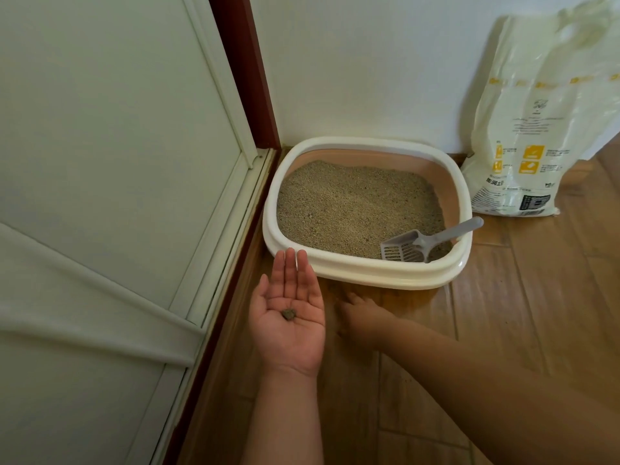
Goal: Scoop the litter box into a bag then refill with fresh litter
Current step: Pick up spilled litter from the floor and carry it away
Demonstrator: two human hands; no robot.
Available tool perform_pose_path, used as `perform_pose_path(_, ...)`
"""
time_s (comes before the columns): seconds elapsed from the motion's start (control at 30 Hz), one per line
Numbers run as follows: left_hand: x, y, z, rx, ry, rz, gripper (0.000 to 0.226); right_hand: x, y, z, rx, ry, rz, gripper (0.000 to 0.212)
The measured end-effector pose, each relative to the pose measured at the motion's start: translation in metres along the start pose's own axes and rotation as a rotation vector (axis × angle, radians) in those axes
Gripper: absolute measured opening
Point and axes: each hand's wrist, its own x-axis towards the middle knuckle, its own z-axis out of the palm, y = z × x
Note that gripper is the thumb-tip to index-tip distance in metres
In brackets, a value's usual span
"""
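A cream-rimmed litter box (365, 266) sits on the wooden floor in the corner, filled with tan litter (352, 206). A grey slotted scoop (426, 245) lies in its near right corner, handle resting on the rim. My left hand (290, 317) is held palm up in front of the box, fingers straight, with a small clump of litter (288, 313) lying on the palm. My right hand (360, 317) is blurred, low on the floor just before the box; its fingers reach toward the boards. A white litter bag (536, 129) leans against the wall at right.
A white folding door (117, 196) with a dark red frame (248, 72) closes off the left. A white wall backs the box. Wooden floorboards (536, 297) stretch right and toward me.
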Motion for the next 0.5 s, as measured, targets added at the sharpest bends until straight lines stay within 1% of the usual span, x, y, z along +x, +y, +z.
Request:
perform_pose_path(0.1,0.002,0.004,0.001,-0.005,0.000,0.010,0.041,0.004,-0.006,0.002,-0.006,-0.050,0.024,0.061)
perform_pose_path(0.17,0.003,0.005,0.002,-0.014,0.000,0.013,0.040,0.001,-0.009,0.002,-0.026,-0.020,0.037,0.049)
perform_pose_path(0.23,0.003,0.004,0.003,-0.015,-0.002,0.005,0.040,-0.003,-0.007,0.005,-0.048,0.043,0.035,0.041)
perform_pose_path(0.4,0.001,0.002,-0.001,-0.002,0.022,0.008,0.040,-0.012,0.010,0.013,-0.032,0.188,0.008,0.031)
perform_pose_path(0.5,0.000,0.004,-0.003,-0.004,0.032,0.023,0.041,-0.016,0.020,0.009,-0.038,0.198,0.016,0.034)
